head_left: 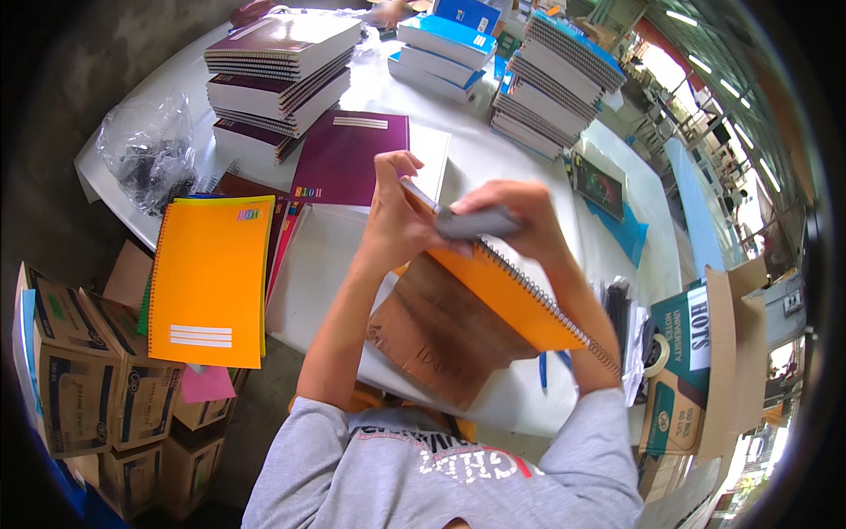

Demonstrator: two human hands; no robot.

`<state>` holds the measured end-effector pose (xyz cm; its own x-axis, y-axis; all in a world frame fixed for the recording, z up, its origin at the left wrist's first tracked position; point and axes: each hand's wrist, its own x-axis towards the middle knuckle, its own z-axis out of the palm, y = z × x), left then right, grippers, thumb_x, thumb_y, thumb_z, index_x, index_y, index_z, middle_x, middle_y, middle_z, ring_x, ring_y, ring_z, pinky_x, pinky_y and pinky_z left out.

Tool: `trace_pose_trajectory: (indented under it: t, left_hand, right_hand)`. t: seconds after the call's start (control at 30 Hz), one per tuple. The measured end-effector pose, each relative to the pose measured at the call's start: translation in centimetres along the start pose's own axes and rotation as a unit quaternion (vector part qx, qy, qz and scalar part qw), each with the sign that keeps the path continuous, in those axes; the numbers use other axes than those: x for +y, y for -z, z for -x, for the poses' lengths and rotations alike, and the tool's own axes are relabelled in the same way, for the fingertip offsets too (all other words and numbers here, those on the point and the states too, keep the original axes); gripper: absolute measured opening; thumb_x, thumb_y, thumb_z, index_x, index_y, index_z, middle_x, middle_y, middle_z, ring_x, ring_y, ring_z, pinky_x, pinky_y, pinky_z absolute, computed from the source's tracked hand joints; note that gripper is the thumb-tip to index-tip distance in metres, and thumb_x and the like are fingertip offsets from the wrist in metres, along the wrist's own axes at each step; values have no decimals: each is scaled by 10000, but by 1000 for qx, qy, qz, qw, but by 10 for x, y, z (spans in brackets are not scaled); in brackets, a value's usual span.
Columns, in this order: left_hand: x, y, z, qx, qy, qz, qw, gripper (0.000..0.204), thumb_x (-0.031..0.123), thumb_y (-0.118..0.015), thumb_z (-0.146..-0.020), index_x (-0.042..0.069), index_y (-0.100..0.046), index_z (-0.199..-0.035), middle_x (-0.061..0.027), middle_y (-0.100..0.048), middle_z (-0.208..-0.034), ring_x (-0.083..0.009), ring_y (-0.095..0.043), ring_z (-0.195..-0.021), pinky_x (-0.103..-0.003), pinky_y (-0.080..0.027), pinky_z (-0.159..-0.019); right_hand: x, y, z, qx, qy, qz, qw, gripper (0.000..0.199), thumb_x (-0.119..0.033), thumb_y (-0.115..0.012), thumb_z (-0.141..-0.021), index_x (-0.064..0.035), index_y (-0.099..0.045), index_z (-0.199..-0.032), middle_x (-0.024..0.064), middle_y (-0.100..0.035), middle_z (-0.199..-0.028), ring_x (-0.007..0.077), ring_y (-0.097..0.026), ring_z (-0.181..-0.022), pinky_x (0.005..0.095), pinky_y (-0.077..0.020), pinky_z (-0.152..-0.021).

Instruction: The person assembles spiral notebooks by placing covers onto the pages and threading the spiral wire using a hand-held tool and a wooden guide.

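Orange-covered notebook point(493, 295): dark spiral coil point(526, 282) in, tail point(603, 358) overhangs, seemingly unfinished; left hand point(398, 216) pinches it, right hand point(522, 207) grips grey handheld tool point(476, 224).

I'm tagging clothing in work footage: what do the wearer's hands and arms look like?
The left hand and right hand are ungloved, with no rings or watch apparent. The forearms are bare below the short sleeves of a light grey T-shirt, with white, black and red print across its chest.
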<state>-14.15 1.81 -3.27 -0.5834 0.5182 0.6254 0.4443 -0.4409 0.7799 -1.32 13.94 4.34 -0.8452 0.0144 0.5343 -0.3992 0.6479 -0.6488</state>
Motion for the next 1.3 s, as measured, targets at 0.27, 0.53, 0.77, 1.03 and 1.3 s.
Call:
trace_pose_trajectory:
  t: [0.27, 0.53, 0.77, 1.03, 1.3]
  left_hand:
    - [1, 5, -4, -54, 85, 35, 994, 950, 280, -953, -293, 50, -294, -937, -54, -347, -921, -172, -384, -864, -272, -384, -794]
    - [6, 13, 4, -59, 54, 48, 996, 897, 240, -942, -406, 73, -259, -963, -43, -321, -915, -150, -378, -858, -265, -394, -793]
    - [19, 24, 3, -107, 185, 285, 934, 403, 131, -789, -699, 30, -490, -950, -29, -481, -906, -74, -514, -809, -207, -445, -702]
    - [51, -8, -24, 12, 68, 197, 978, 156, 135, -700, -798, 3, -622, -822, -29, -625, -775, -72, -562, -691, -199, -450, -636]
    - [49, -2, -49, 51, 115, 295, 947, 222, 163, -725, -789, -12, -613, -868, -36, -618, -771, -86, -569, -694, -223, -460, -649]
  right_hand:
    - [15, 3, -2, 7, -91, 136, 986, 290, 77, -650, -636, -47, -707, -892, 65, -672, -759, 130, -630, -722, 240, -492, -682]
    - [42, -20, 9, 2, -179, -38, 983, 232, 61, -637, -710, -30, -690, -917, 56, -677, -786, 133, -636, -740, 262, -507, -679]
    - [64, 42, 109, 38, -388, 501, 772, 236, -80, -623, -724, -154, -696, -935, 115, -651, -861, 311, -622, -804, 402, -509, -727]
    - [-8, 0, 248, 87, -543, 370, 749, 570, -221, -684, -707, -145, -502, -1241, 152, -506, -1231, 318, -491, -1120, 403, -392, -950]
    - [-39, -75, 296, 97, -563, 442, 692, 596, -339, -551, -853, -175, -345, -1388, 158, -329, -1388, 317, -271, -1296, 518, -197, -1055]
